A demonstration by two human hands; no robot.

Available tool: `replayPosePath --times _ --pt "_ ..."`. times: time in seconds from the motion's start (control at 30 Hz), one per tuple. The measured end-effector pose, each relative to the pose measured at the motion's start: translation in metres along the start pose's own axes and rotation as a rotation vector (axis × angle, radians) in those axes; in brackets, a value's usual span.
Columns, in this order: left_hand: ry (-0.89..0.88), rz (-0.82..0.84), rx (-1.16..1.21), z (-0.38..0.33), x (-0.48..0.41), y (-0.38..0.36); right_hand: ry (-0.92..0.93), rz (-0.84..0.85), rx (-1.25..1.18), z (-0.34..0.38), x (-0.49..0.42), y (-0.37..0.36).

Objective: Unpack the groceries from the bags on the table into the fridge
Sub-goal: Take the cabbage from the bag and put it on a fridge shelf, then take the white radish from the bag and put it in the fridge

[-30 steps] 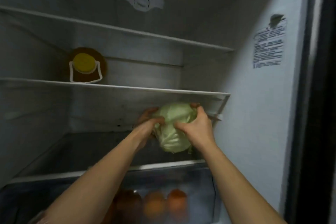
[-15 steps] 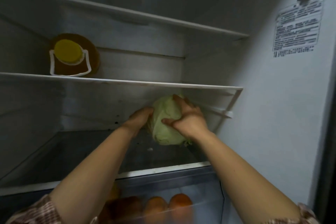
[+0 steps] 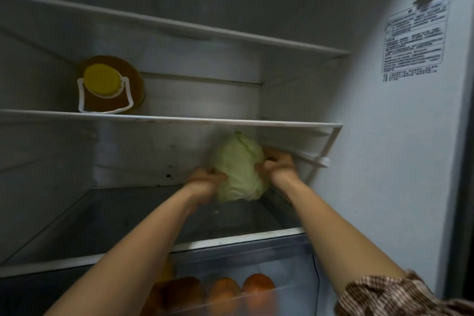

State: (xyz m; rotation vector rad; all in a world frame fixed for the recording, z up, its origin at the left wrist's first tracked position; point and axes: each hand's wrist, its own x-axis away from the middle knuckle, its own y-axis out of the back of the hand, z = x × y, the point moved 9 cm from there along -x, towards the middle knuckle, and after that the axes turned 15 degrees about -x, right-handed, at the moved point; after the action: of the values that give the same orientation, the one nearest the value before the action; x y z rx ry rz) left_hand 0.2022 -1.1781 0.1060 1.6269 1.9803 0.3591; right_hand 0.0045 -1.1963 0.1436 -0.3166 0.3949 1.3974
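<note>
The cabbage is being set down at the back right of the fridge's glass shelf. The left hand and right hand press its two sides, fingers curled round it. Next, I think, both hands must let go and pull out.

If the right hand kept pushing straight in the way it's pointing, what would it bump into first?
Probably the fridge's back wall, though depth is hard to judge. The right hand reaches inward beside the cabbage, close under the shelf bracket.
</note>
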Motion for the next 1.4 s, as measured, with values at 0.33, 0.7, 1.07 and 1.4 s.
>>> replayPosePath --times 0.33,0.7,1.07,1.4 --pt "-0.144 -0.131 -0.207 -0.019 0.019 -0.013 -0.040 0.086 0.270 -0.010 0.032 0.015" --pt "-0.103 -0.109 -0.255 -0.027 0.049 -0.003 0.035 0.155 0.496 0.014 0.079 0.007" --pt "-0.169 -0.342 -0.461 -0.052 0.245 0.027 0.157 0.274 0.691 0.067 0.239 0.028" --pt "-0.081 -0.487 -0.605 -0.034 0.512 0.076 0.324 0.470 0.568 0.128 0.457 0.028"
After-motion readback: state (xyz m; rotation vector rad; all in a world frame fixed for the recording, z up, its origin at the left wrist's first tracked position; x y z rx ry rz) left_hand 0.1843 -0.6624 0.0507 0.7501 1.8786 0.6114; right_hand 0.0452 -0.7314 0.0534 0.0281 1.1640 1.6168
